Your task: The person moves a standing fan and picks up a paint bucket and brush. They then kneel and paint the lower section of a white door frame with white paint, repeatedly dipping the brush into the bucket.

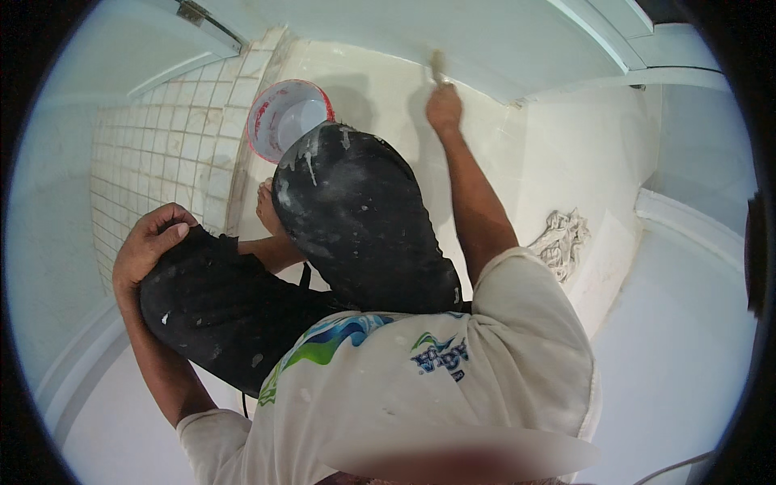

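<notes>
While the person crouches low on the pale floor (380,89), the right hand (444,107) is stretched well forward at the end of a straight arm, closed in a fist around the handle of a small brush (437,65). That brush rises out of the top of the fist, its long axis running away from the person, and its tip meets the seam where the floor joins the white panel (485,32) beyond. Of the two hands, the right is the one at this seam; the left is far back from it.

Well behind and to the left of the working fist, the left hand (148,242) rests on the near knee of the paint-spattered black trousers (364,218), fingers curled loosely over the cloth and holding nothing else.

Between the two hands, nearer the right, a red-rimmed bucket (288,119) stands beyond the raised knee, just beside the edge of the small-tiled floor (162,162). Its inside is coated white; how full it is I cannot tell. Right of the outstretched arm, a crumpled pale rag (561,241) lies on a ledge, well apart from either hand.
</notes>
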`<state>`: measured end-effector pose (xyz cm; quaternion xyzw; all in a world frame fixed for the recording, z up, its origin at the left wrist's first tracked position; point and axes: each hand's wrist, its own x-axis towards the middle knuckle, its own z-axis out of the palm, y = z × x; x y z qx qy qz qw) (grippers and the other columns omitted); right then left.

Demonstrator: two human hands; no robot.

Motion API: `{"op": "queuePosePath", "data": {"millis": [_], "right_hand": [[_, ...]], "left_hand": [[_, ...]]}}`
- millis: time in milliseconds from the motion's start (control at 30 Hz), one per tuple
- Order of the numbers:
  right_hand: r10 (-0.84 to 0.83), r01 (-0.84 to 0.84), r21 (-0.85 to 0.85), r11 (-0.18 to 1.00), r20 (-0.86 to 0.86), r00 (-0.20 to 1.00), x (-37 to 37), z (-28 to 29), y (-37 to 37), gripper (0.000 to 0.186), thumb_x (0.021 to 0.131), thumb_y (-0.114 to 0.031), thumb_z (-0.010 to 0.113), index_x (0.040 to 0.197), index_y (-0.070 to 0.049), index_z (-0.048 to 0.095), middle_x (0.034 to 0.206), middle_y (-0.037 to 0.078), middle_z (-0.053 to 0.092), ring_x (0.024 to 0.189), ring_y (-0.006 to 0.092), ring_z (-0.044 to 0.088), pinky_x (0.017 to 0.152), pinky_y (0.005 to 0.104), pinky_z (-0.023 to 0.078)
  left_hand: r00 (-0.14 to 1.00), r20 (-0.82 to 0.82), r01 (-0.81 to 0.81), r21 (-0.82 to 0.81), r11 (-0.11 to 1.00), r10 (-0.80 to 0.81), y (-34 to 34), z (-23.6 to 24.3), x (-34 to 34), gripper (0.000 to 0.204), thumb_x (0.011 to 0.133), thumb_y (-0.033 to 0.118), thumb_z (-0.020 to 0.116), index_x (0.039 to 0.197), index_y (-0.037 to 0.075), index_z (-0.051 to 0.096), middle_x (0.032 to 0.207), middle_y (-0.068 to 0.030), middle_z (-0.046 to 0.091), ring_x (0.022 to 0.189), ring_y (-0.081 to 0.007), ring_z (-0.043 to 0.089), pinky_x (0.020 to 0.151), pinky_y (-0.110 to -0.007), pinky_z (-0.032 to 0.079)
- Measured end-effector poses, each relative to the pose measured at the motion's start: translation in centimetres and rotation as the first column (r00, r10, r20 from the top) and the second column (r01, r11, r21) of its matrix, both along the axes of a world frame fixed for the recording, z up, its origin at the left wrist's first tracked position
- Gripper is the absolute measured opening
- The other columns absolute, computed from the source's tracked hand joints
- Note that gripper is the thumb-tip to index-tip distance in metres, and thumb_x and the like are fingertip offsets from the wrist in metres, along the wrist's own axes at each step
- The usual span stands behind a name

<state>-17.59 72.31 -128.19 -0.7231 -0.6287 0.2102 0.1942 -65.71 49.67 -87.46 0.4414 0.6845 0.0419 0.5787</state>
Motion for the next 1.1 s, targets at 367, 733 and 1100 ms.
{"op": "queuePosePath", "data": {"millis": [367, 733, 1100], "right_hand": [[0.019, -0.02, -0.008, 1.0, -0.125, 0.992, -8.8, 2.1, -0.1, 0.043, 0.096, -0.014, 0.062, 0.125, 0.016, 0.057, 0.105, 0.034, 0.074, 0.103, 0.0477, 0.075, 0.093, 0.0548, 0.059], [0.205, -0.206, 0.02, 0.978, 0.035, 0.978, -3.7, 3.4, 1.2, 0.029, 0.102, -0.014, 0.055, 0.121, 0.007, 0.063, 0.109, 0.031, 0.075, 0.105, 0.0465, 0.076, 0.09, 0.0559, 0.062], [-0.537, 0.422, -0.356, 0.834, -0.7, 0.471, 21.0, 5.2, -6.6, 0.017, 0.1, -0.017, 0.062, 0.093, -0.001, 0.062, 0.082, 0.008, 0.061, 0.06, 0.0195, 0.056, 0.047, 0.0396, 0.049]], "left_hand": [[0.999, -0.008, 0.039, 0.005, 0.999, -0.039, -0.4, 1.1, 1.1, 0.033, 0.102, 0.031, 0.073, 0.115, 0.001, 0.072, 0.104, -0.0036, 0.071, 0.099, -0.0139, 0.064, 0.093, -0.032, 0.051], [0.999, -0.037, 0.006, 0.005, 1.0, -0.005, -0.9, 0.0, -0.9, 0.033, 0.101, 0.032, 0.073, 0.115, 0.001, 0.072, 0.104, -0.0047, 0.072, 0.101, -0.0153, 0.065, 0.095, -0.033, 0.05], [0.999, 0.002, 0.035, -0.02, 0.999, -0.035, 0.0, 2.1, 7.4, 0.031, 0.104, 0.031, 0.073, 0.114, 0.001, 0.072, 0.101, -0.0031, 0.073, 0.096, -0.0139, 0.065, 0.091, -0.031, 0.052]]}}
